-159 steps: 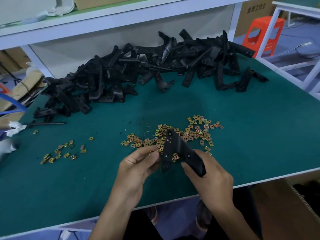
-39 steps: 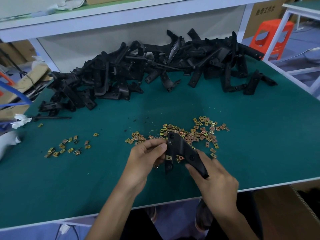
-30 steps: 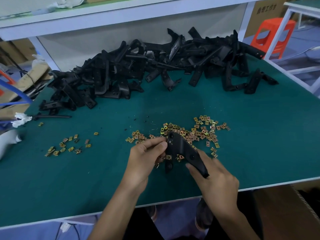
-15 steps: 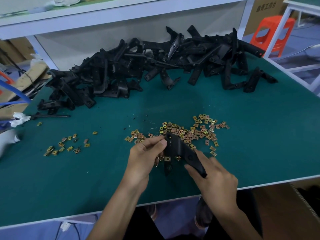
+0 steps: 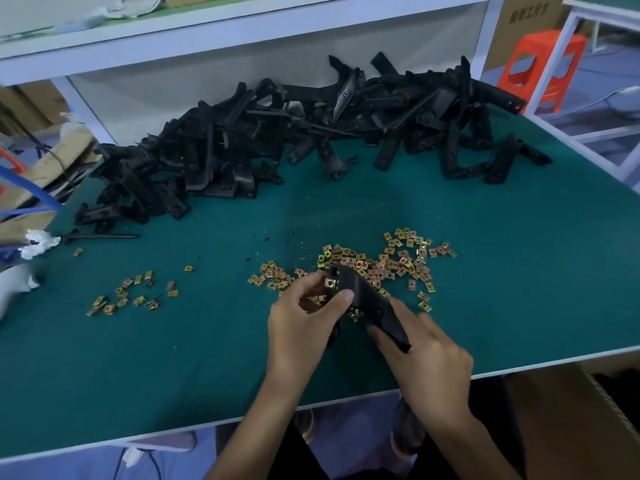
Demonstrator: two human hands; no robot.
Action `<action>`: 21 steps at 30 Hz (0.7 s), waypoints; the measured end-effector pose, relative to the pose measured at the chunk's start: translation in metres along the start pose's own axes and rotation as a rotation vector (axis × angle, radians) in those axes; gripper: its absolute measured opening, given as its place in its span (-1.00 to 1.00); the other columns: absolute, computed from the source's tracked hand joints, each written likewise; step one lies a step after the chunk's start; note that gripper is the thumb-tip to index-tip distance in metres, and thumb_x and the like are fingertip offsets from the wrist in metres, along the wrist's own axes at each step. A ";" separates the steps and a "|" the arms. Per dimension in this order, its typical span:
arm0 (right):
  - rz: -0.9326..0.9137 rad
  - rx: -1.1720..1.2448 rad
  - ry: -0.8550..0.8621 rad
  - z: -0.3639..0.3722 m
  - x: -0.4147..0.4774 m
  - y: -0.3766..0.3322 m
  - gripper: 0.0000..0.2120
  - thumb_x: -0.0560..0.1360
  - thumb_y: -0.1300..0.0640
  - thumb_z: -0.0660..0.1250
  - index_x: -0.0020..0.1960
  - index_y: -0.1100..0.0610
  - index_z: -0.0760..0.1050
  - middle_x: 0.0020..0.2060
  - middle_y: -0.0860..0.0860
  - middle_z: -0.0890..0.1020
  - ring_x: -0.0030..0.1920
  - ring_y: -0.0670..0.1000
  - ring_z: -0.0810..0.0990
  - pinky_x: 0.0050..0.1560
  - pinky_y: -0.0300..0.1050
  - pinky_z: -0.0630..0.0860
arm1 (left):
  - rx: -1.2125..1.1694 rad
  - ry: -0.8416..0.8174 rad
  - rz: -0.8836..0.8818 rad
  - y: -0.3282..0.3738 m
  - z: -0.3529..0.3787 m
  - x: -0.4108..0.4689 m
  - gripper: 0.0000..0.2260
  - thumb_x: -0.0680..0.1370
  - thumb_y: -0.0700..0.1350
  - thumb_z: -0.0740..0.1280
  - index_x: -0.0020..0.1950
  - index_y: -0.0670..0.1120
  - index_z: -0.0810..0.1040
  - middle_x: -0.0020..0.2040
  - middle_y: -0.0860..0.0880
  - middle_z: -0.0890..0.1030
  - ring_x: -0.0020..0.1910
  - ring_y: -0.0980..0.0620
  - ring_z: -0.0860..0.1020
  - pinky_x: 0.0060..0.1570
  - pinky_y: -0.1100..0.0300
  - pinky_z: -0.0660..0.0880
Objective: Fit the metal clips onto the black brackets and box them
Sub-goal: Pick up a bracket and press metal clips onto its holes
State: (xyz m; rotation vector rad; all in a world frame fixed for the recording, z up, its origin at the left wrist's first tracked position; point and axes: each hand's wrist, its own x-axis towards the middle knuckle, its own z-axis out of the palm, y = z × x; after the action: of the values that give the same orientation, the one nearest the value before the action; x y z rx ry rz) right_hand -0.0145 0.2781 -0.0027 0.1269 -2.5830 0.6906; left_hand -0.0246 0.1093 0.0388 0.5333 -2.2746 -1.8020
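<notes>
Over green table (image 5: pixel 173 358), left hand (image 5: pixel 301 327) and right hand (image 5: pixel 429 358) grip one black bracket (image 5: pixel 367 303) bearing a clip (image 5: pixel 330 282).

**Fig.** The person's body, head view.
(a) Left grip (image 5: pixel 301 327) and right grip (image 5: pixel 429 365): uncovered, with short, rounded nails; one thumbnail faces the camera on the left grip.
(b) Left forearm (image 5: pixel 263 420) and right forearm (image 5: pixel 485 441): uncovered along their whole visible length, down to the lower frame edge.
(c) Dark trousers (image 5: pixel 346 459), black-looking, seen below the near edge of the surface (image 5: pixel 207 341).
(d) Left shoe (image 5: pixel 306 427) and right shoe (image 5: pixel 408 433): dull grey-brown, rounded toes, finer detail blurred.
</notes>
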 end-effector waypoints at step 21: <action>0.691 0.669 0.021 -0.085 -0.101 0.033 -0.58 0.55 0.08 0.45 0.34 -0.25 0.50 -0.11 -0.19 0.68 -0.18 -0.15 0.66 -0.08 -0.30 0.55 | 0.461 -0.404 0.498 0.034 0.096 -0.054 -0.76 0.51 0.11 0.41 0.16 0.11 0.64 0.02 0.19 0.55 0.01 0.17 0.51 -0.01 0.24 0.39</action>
State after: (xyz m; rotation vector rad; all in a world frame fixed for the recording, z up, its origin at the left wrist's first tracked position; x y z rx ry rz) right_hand 0.1035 0.3452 0.0014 -0.5845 -2.2403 1.7623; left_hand -0.0159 0.2235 0.0525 -0.3616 -2.7730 -1.2256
